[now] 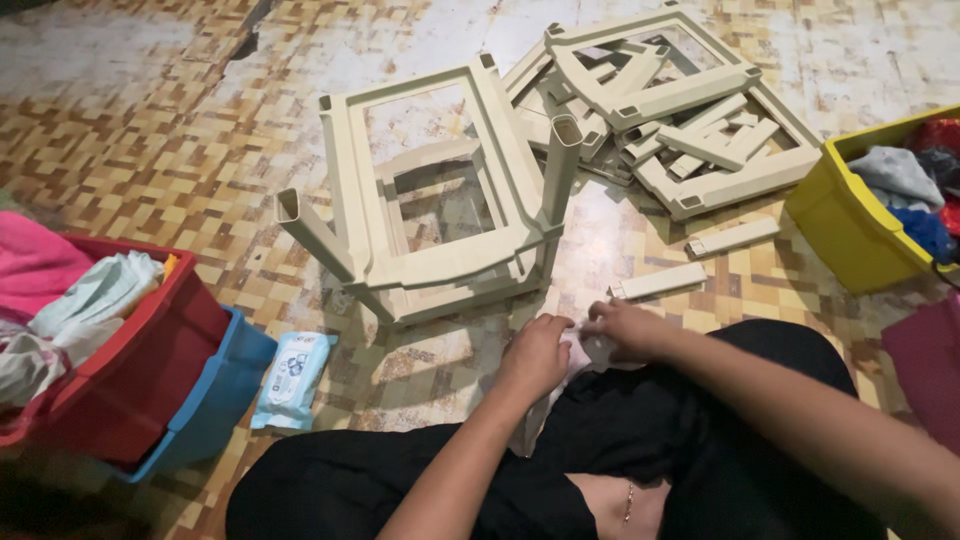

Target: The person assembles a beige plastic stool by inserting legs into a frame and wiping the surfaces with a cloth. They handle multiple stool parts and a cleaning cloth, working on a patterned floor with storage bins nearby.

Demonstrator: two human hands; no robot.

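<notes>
White cloth pinched between left hand and right hand, both closed on it over the lap. Beige plastic shelf frame just beyond on the tiled floor, wet-wipes pack off beside the blue bin.

A rack frame stands ahead, bins left and right.

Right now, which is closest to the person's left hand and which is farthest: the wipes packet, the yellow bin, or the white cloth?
From the left hand in the head view:
1. White cloth, under the fingers, touching.
2. Wipes packet, on the floor to the left, beside the blue bin.
3. Yellow bin, far right, holding clothes.
</notes>
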